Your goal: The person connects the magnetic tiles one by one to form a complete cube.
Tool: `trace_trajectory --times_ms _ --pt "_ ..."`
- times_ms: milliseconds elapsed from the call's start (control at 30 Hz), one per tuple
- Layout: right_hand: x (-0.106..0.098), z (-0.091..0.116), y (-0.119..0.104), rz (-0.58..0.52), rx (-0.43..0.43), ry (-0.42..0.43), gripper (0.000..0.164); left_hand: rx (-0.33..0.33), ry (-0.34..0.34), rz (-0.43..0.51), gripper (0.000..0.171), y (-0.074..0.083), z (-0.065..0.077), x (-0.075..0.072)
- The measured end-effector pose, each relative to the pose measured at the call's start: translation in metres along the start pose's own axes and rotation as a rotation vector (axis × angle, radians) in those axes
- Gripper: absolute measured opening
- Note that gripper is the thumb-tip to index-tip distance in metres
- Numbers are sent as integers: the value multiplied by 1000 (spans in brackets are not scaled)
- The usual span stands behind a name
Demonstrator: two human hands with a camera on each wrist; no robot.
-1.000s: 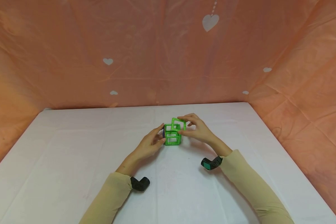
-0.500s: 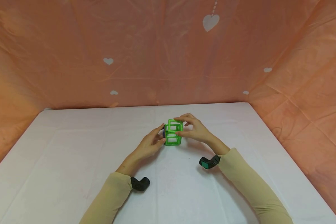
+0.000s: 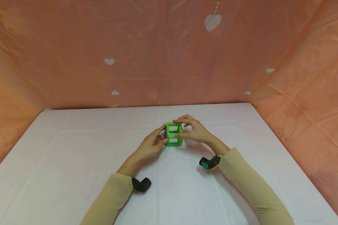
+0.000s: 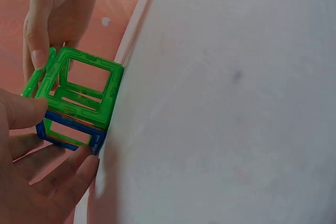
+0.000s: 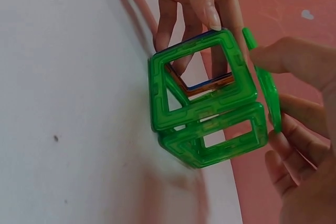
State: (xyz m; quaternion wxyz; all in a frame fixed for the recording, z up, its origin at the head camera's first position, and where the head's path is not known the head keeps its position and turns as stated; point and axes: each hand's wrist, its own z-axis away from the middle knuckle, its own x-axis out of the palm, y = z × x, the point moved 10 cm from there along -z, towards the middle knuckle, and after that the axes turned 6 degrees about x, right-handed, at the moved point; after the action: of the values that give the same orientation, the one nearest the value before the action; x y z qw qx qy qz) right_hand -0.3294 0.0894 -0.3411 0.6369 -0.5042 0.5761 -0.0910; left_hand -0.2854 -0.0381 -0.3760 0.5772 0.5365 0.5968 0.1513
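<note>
A hollow cube of magnetic tiles stands on the white table, its frames green with one blue tile (image 4: pixel 71 123) on the left side. My left hand (image 3: pixel 149 145) holds this cube (image 3: pixel 173 144) from the left, thumb at the green edge and fingers against the blue tile. Between thumb and fingers, my right hand (image 3: pixel 195 130) pinches a loose green square tile (image 5: pixel 268 92) over the cube's top. In the right wrist view the tile is seen nearly edge-on, slightly tilted, close to the cube's top edges. Whether it touches all of them I cannot tell.
White cloth covers the table (image 3: pixel 81 150). Behind it and at the sides hangs a pink-orange curtain (image 3: pixel 157 56) with pale hearts. A black wrist camera (image 3: pixel 141 185) sits on the left sleeve, another black camera (image 3: pixel 209 162) on the right.
The right hand has moved left and slightly inward, bringing the pinched green tile from the cube's upper right to over its top. The left hand and the cube have stayed in place.
</note>
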Motion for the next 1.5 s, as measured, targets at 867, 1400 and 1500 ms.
trace_trajectory --times_ms 867,1400,1500 --pt "-2 9 5 14 -16 -12 43 -21 7 -5 61 -2 2 0" --pt "-3 21 -14 116 -169 98 20 -34 5 1 61 -2 1 0" --pt "-2 22 -20 141 -207 104 18 -61 1 5 61 -4 0 1"
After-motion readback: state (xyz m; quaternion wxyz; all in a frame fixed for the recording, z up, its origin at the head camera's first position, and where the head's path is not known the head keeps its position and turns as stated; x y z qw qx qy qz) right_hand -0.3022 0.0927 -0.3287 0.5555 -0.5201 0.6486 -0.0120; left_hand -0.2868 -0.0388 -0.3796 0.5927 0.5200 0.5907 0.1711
